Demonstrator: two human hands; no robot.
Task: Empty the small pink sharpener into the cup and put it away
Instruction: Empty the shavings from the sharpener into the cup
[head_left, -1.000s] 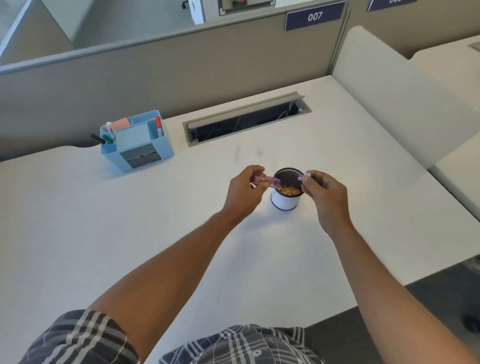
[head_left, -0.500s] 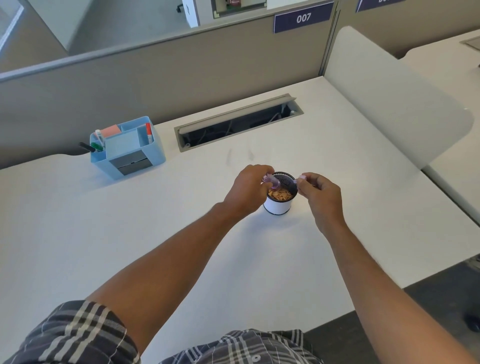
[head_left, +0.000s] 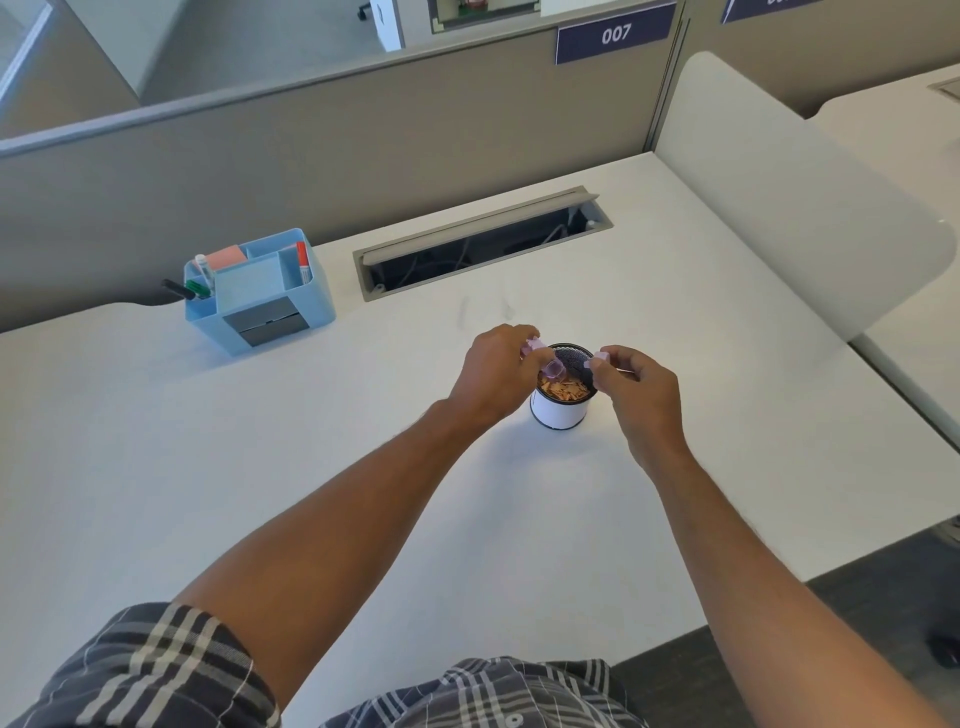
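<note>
A small cup (head_left: 558, 413) with a white wall and black mesh rim stands on the white desk, with brown pencil shavings (head_left: 565, 388) inside. My left hand (head_left: 493, 371) pinches the clear pink sharpener body (head_left: 545, 364), tilted down over the cup's left rim. My right hand (head_left: 636, 387) pinches a small pink piece, the sharpener's other part (head_left: 598, 358), at the cup's right rim. The two pink parts are apart, with the cup's mouth between them.
A blue desk organiser (head_left: 260, 291) with pens, a marker and notes sits at the back left. An open cable slot (head_left: 483, 241) lies behind the cup. A rounded white divider (head_left: 800, 208) stands on the right. The desk's front edge (head_left: 727, 613) is near my right forearm.
The pink sharpener body in my left hand has tipped further down into the cup's mouth. My right hand has stayed at the right rim.
</note>
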